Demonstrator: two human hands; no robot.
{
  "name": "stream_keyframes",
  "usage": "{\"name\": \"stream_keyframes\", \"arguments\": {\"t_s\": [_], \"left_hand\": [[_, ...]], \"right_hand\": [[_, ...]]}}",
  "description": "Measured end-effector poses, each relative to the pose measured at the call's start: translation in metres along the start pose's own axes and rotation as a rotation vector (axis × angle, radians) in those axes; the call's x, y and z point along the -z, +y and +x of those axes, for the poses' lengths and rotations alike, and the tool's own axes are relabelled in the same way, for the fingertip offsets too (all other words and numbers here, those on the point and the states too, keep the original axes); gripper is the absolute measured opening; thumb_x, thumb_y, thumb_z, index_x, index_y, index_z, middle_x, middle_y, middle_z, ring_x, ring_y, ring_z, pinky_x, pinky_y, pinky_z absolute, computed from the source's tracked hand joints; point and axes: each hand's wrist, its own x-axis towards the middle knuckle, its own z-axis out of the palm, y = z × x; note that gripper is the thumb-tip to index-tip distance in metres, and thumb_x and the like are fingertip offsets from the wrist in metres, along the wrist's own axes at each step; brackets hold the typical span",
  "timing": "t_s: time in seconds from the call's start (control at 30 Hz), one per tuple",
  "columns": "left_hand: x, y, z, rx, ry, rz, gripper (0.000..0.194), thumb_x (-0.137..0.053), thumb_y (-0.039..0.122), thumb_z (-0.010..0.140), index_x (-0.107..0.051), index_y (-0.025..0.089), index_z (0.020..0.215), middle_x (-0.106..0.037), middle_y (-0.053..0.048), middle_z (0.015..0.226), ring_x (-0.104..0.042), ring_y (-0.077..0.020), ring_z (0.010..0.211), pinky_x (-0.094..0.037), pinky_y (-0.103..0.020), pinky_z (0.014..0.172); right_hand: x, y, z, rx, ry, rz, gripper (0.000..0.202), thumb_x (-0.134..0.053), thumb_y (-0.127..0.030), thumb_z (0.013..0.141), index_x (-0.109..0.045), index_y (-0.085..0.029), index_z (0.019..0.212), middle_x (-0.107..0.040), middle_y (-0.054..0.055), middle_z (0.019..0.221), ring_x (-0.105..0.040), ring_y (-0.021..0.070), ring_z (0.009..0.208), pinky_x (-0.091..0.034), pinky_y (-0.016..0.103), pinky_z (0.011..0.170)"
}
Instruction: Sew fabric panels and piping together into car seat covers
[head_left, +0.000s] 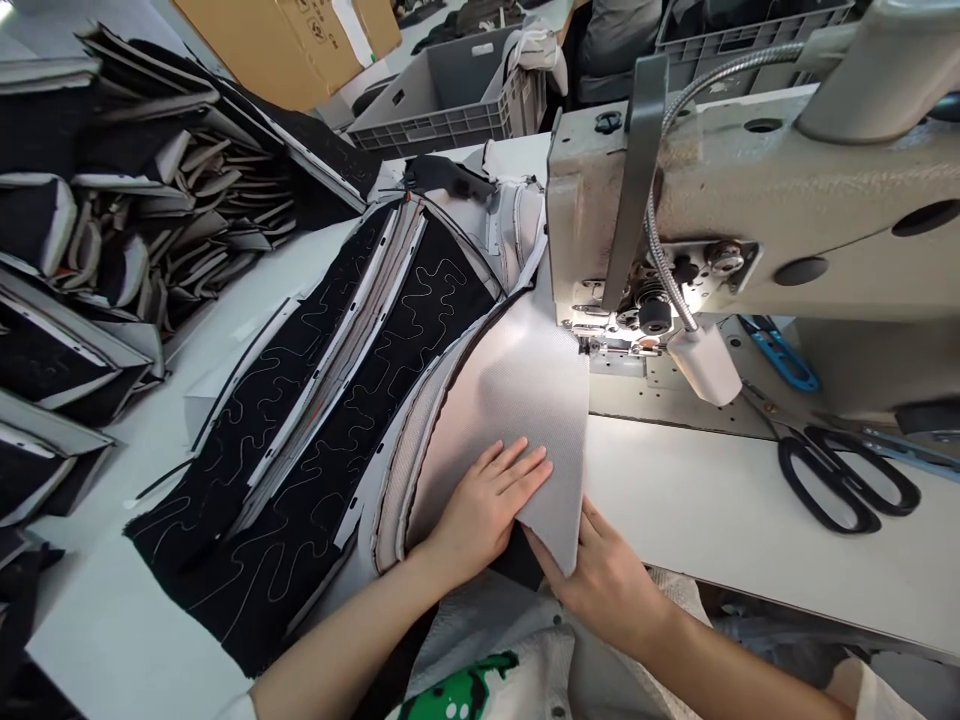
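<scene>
A light grey fabric panel (510,390) lies with its right edge under the presser foot of a sewing machine (600,345). It belongs to a larger sewn piece, whose black fabric part (405,340) with wavy pale stitching spreads to the left. My left hand (487,505) rests flat on the grey panel, fingers spread. Down at the panel's near corner, my right hand (607,580) pinches its edge, thumb beneath and fingers at the side. The underside of the panel is hidden.
Large black-handled scissors (829,475) and blue thread snips (780,352) lie right of the needle. A lamp (705,365) hangs beside it. Stacked black and grey pieces (187,200) crowd the left. Behind stand a grey crate (442,100) and a cardboard box (292,45).
</scene>
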Motion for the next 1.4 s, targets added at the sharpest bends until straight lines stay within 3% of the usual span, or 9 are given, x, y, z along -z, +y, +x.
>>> {"name": "stream_keyframes", "arguments": {"t_s": [0.23, 0.37, 0.47, 0.8, 0.97, 1.13, 1.4], "left_hand": [[0.002, -0.019, 0.022, -0.049, 0.087, 0.087, 0.055, -0.032, 0.005, 0.084, -0.042, 0.018, 0.137, -0.043, -0.003, 0.142, -0.032, -0.0220, 0.135, -0.030, -0.043, 0.110], [0.009, -0.030, 0.038, -0.110, 0.025, 0.142, 0.058, -0.035, 0.004, 0.082, -0.041, 0.020, 0.138, -0.038, 0.000, 0.145, -0.026, -0.0244, 0.138, -0.026, -0.044, 0.111], [0.013, -0.038, 0.051, -0.144, -0.003, 0.172, 0.058, -0.037, 0.005, 0.083, -0.040, 0.022, 0.139, -0.037, 0.001, 0.146, -0.025, -0.0243, 0.138, -0.026, -0.044, 0.110], [0.020, -0.059, 0.083, -0.246, 0.068, 0.301, 0.046, -0.040, 0.012, 0.091, -0.044, 0.023, 0.136, -0.039, -0.005, 0.144, -0.032, -0.0239, 0.132, -0.026, -0.041, 0.108], [0.022, -0.066, 0.099, -0.382, 0.135, 0.315, 0.035, -0.039, 0.019, 0.095, -0.052, 0.024, 0.128, -0.052, -0.006, 0.130, -0.046, -0.0211, 0.112, -0.037, -0.034, 0.094], [0.017, -0.079, 0.117, -0.519, 0.296, 0.241, 0.027, -0.044, 0.020, 0.094, -0.063, 0.029, 0.112, -0.062, -0.002, 0.106, -0.052, -0.0155, 0.097, -0.038, -0.028, 0.084], [0.016, -0.098, 0.148, -0.525, 0.347, 0.206, 0.027, -0.045, 0.023, 0.094, -0.069, 0.031, 0.101, -0.064, -0.001, 0.096, -0.053, -0.0141, 0.088, -0.039, -0.027, 0.079]], "right_hand": [[0.008, 0.009, -0.004, 0.050, -0.077, -0.003, 0.037, -0.045, -0.011, 0.084, -0.060, -0.004, 0.117, -0.067, 0.018, 0.103, -0.063, 0.0278, 0.097, -0.049, 0.046, 0.096], [0.013, 0.014, -0.002, 0.080, -0.124, -0.029, 0.037, -0.041, -0.010, 0.085, -0.061, -0.006, 0.115, -0.061, 0.015, 0.121, -0.060, 0.0252, 0.104, -0.049, 0.042, 0.096], [0.016, 0.019, 0.001, 0.098, -0.118, -0.044, 0.037, -0.039, -0.008, 0.085, -0.062, -0.006, 0.114, -0.061, 0.016, 0.121, -0.061, 0.0245, 0.101, -0.051, 0.040, 0.093], [0.006, 0.036, 0.007, 0.017, -0.161, -0.073, 0.033, -0.051, -0.015, 0.086, -0.062, -0.004, 0.115, -0.060, 0.017, 0.122, -0.058, 0.0265, 0.109, -0.048, 0.037, 0.094], [0.005, 0.050, 0.017, -0.035, -0.169, -0.072, 0.036, -0.047, -0.023, 0.090, -0.061, -0.004, 0.117, -0.058, 0.016, 0.125, -0.057, 0.0260, 0.111, -0.048, 0.037, 0.094], [0.000, 0.066, 0.024, -0.056, -0.176, -0.082, 0.037, -0.044, -0.022, 0.092, -0.060, -0.005, 0.120, -0.056, 0.015, 0.128, -0.057, 0.0250, 0.111, -0.045, 0.039, 0.097], [0.004, 0.071, 0.028, -0.093, -0.179, -0.036, 0.037, -0.041, -0.023, 0.092, -0.060, -0.004, 0.119, -0.057, 0.013, 0.127, -0.049, 0.0284, 0.121, -0.042, 0.042, 0.102]]}}
